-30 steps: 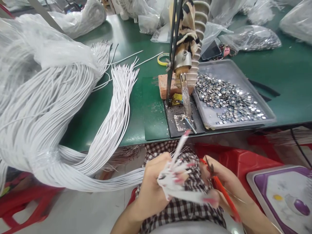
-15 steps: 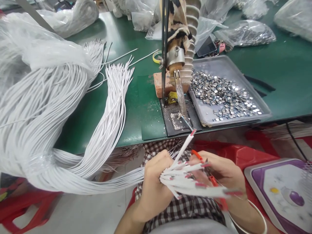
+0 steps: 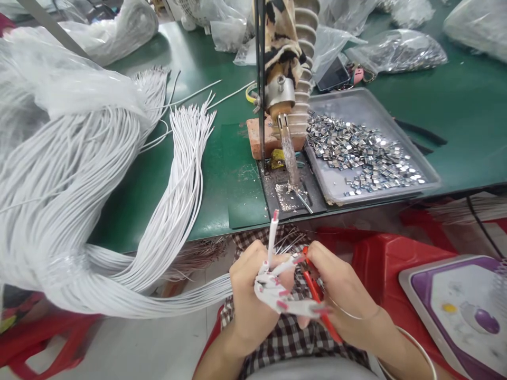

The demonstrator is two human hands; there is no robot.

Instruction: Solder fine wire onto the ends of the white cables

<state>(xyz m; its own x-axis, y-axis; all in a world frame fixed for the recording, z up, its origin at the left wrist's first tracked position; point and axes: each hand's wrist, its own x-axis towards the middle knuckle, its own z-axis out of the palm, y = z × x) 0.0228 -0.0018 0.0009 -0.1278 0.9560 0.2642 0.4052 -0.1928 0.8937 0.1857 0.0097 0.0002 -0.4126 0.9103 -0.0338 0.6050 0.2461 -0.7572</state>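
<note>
My left hand (image 3: 247, 295) is closed around a bunch of white wires (image 3: 273, 287) with red-tipped ends, held over my checked lap. One wire stands up out of the bunch towards the table edge. My right hand (image 3: 336, 293) grips red-handled cutters (image 3: 317, 298), with the jaws at the wire ends beside my left hand. The wires trail left from my fist into a big white bundle (image 3: 79, 211).
A green table (image 3: 455, 121) carries a soldering stand (image 3: 283, 105) on a dark plate, a grey tray (image 3: 358, 105) of several small metal clips, and plastic bags at the back. A purple-and-white board (image 3: 455, 311) lies at the lower right, red stools below.
My hands have drawn closer together and the fanned wire ends have been gathered in. The cutters moved up to the wire tips. The view shifted slightly.
</note>
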